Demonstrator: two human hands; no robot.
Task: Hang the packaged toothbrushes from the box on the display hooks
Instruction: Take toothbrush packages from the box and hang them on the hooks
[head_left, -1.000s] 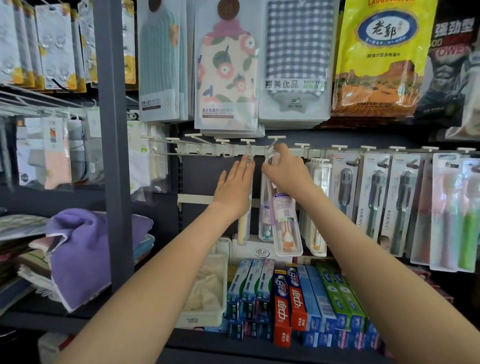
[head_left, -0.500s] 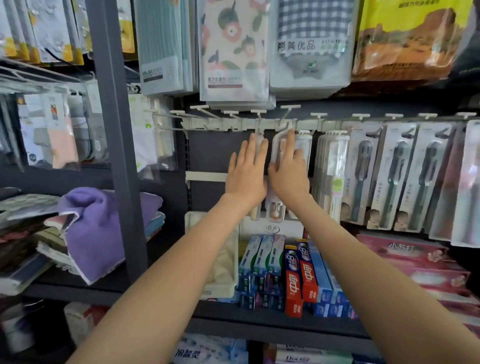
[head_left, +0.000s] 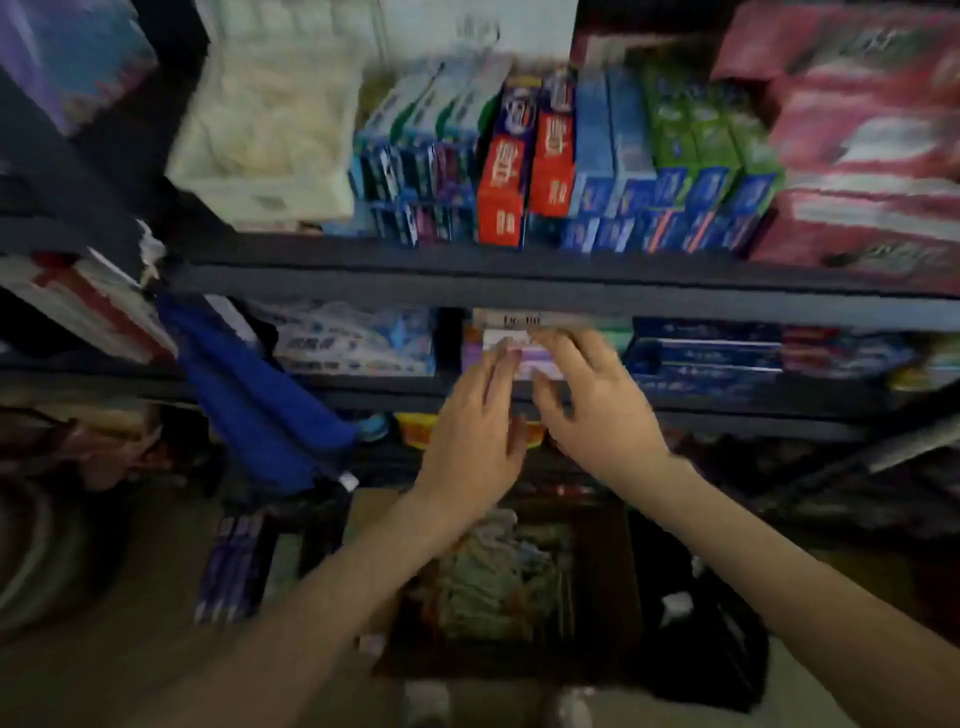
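Both relaxed, L hand, R hand, box below wrists.

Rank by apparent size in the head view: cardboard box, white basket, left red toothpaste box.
1. cardboard box
2. white basket, close in size, so unsure
3. left red toothpaste box, clearly smallest

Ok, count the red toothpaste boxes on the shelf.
2. Left red box and right red box, side by side on the upper shelf; more may hide behind.

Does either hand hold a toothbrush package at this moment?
No, the left hand and right hand are both empty, fingers relaxed, above the box.
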